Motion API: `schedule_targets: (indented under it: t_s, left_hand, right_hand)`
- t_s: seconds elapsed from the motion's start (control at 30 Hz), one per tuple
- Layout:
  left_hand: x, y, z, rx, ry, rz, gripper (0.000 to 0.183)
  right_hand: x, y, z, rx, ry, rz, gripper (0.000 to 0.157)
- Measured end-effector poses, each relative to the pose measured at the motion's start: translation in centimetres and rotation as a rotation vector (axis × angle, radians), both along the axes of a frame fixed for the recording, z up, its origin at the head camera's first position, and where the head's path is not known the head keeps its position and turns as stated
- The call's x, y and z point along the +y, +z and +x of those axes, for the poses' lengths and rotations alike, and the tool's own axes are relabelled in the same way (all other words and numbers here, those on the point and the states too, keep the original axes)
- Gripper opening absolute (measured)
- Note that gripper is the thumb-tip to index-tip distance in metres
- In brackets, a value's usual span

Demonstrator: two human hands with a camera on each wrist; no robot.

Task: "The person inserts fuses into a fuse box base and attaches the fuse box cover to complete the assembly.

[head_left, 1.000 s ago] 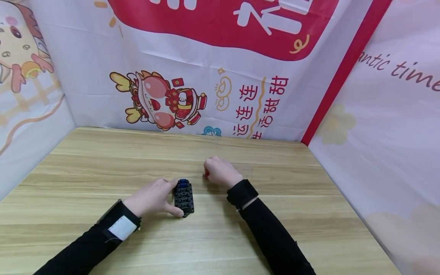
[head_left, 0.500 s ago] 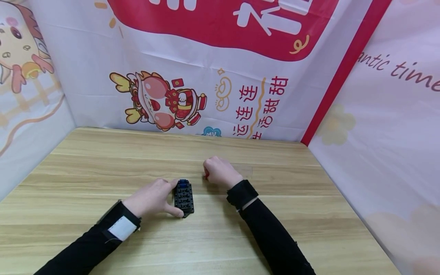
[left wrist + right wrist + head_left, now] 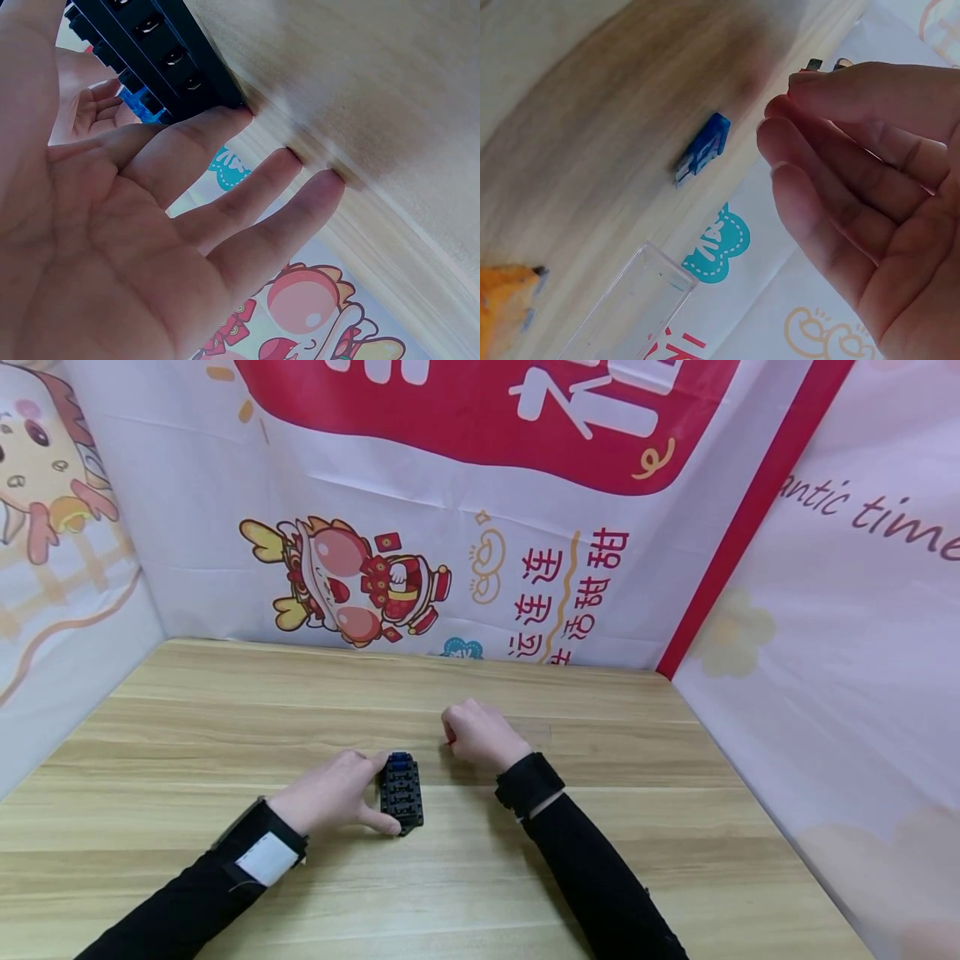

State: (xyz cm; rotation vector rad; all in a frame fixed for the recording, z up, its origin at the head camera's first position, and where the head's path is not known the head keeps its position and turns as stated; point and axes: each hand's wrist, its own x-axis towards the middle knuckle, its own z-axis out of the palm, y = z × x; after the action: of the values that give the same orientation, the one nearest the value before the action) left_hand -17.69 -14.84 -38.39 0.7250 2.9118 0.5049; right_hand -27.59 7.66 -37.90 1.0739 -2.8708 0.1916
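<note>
My left hand [image 3: 337, 789] holds a black fuse box [image 3: 402, 793] on the table by its ends, thumb at the near end and index finger at the far end. A blue fuse [image 3: 400, 758] sits in the far end of the box. In the left wrist view, the other fingertips [image 3: 330, 184] touch the tabletop. My right hand [image 3: 480, 735], to the right and farther back, pinches a small red blade fuse [image 3: 802, 73] between thumb and fingers; its metal prongs stick out and most of it is hidden.
In the right wrist view, a loose blue blade fuse [image 3: 703, 150] lies on the wooden table [image 3: 637, 860]. An orange fuse [image 3: 506, 300] and a clear plastic case [image 3: 630, 307] are near it. A printed cloth [image 3: 480, 485] hangs behind the table's far edge.
Less of the red fuse shows at my right fingertips, which have shifted very slightly. My left hand and the fuse box stay in place.
</note>
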Motion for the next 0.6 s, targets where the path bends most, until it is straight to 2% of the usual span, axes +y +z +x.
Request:
schedule_targets:
  t_s: [0.6]
  left_hand:
    - [0.09, -0.20, 0.01, 0.013, -0.001, 0.006, 0.111]
  right_hand:
    - [0.07, 0.12, -0.05, 0.013, -0.002, 0.002, 0.015]
